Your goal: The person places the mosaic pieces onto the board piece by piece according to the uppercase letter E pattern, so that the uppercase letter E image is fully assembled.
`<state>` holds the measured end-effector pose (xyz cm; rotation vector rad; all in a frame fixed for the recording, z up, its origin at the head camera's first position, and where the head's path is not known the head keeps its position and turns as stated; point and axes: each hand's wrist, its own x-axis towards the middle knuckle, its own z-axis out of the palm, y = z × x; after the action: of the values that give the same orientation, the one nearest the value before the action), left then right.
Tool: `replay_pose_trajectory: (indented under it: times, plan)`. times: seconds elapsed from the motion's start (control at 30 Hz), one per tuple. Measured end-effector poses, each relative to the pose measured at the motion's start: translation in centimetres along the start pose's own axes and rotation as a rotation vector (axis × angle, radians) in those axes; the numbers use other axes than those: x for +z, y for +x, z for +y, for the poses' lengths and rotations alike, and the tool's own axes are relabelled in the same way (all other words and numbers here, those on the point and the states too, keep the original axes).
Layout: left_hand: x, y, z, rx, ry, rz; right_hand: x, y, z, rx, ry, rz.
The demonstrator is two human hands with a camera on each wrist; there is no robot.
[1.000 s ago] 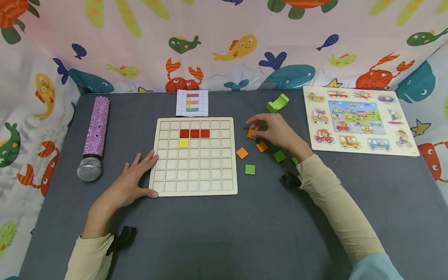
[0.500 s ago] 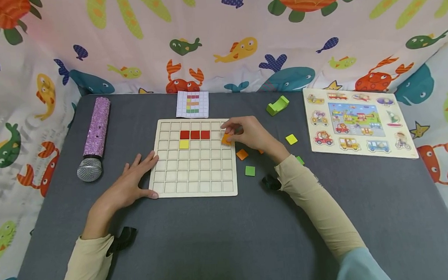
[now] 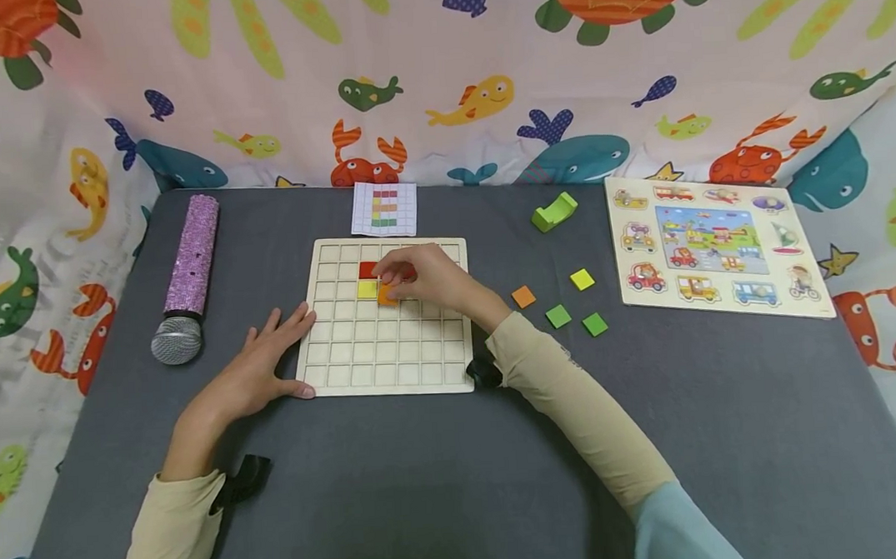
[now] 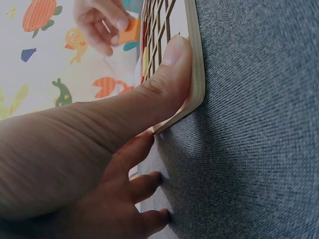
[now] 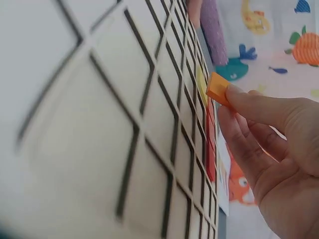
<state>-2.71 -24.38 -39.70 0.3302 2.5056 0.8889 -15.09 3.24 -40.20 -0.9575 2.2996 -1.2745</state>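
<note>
My left hand [image 3: 252, 367] rests at the left side of a pale wooden grid board [image 3: 377, 373]. Its fingers are straight and spread; the thumb [image 4: 167, 74] lies on the board's near-left corner. Over the board, my right hand [image 3: 433, 276] pinches an orange square tile [image 5: 218, 88] between thumb and fingers. The tile is just right of a yellow tile [image 3: 367, 290] set in the grid, and looks slightly raised in the right wrist view. A red tile [image 3: 368, 270] sits behind the yellow one; other red tiles are mostly hidden by the hand.
Right of the board lie an orange tile [image 3: 524, 297], a yellow tile [image 3: 582, 279] and green tiles [image 3: 558, 316]. A pattern card [image 3: 384, 209] and a green curved block [image 3: 554, 212] are behind. A microphone [image 3: 187, 274] lies left, a picture puzzle [image 3: 717, 247] right.
My right hand has moved left from the loose tiles onto the board, carrying an orange tile. The forearm now covers some loose tiles. The left hand has stayed in place.
</note>
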Motion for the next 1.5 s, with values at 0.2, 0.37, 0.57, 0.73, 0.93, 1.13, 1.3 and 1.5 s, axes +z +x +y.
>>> replay_pose_trajectory:
  times: [0.2,0.37,0.57,0.73,0.93,1.13,1.3,1.5]
  plan:
    - [0.1,0.2,0.0,-0.004,-0.001,-0.006,1.8,1.1,-0.3,-0.002,0.014,0.010]
    - [0.0,0.1,-0.1,-0.007,0.002,-0.004,2.7,1.5,-0.6,0.000,0.009,-0.002]
    - [-0.1,0.1,0.1,-0.004,-0.004,-0.006,3.3,1.5,-1.0,0.015,-0.112,-0.030]
    - [-0.1,0.1,0.1,-0.008,0.001,-0.005,3.7,1.4,-1.6,0.024,-0.178,-0.023]
    - [0.0,0.1,0.0,-0.008,0.001,-0.006,4.0,1.2,-1.6,0.055,-0.203,-0.009]
    - [0.1,0.2,0.0,-0.005,0.000,-0.002,3.7,0.9,-1.6,0.059,-0.190,-0.032]
    - [0.2,0.2,0.1,-0.002,-0.003,0.001,2.2,-0.1,-1.7,0.040,-0.178,-0.014]
    - [0.4,0.0,0.2,-0.006,-0.005,0.009,-0.7,-2.3,-1.2,0.046,-0.175,0.046]
